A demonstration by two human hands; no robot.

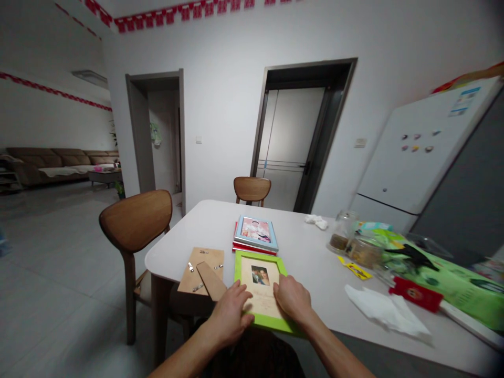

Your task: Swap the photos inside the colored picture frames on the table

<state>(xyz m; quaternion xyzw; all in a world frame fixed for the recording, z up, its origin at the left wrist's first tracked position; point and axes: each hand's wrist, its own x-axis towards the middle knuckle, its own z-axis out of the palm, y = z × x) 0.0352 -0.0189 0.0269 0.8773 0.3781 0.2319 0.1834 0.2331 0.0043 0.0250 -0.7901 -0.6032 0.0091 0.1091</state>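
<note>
A lime-green picture frame (289, 322) lies face up at the table's front edge, its lower end reaching past the edge. Inside it sits a cream sheet (260, 304) with a small photo (260, 275) of people near the top. My left hand (233, 314) grips the frame's left side, fingers over the rim and thumb near the lower corner. On the right side, my right hand (292, 297) is closed on the frame, its curled fingers reaching over the sheet. A brown backing board (191, 282) with metal clips and a stand leg lies just left of the frame.
Behind the green frame lies a stack with a light-blue photo frame (256, 242) on top. Crumpled tissue (388, 312), a glass jar (342, 233), a yellow packet (357, 269) and a green package (457, 281) occupy the table's right. Wooden chairs (137, 218) stand left and behind.
</note>
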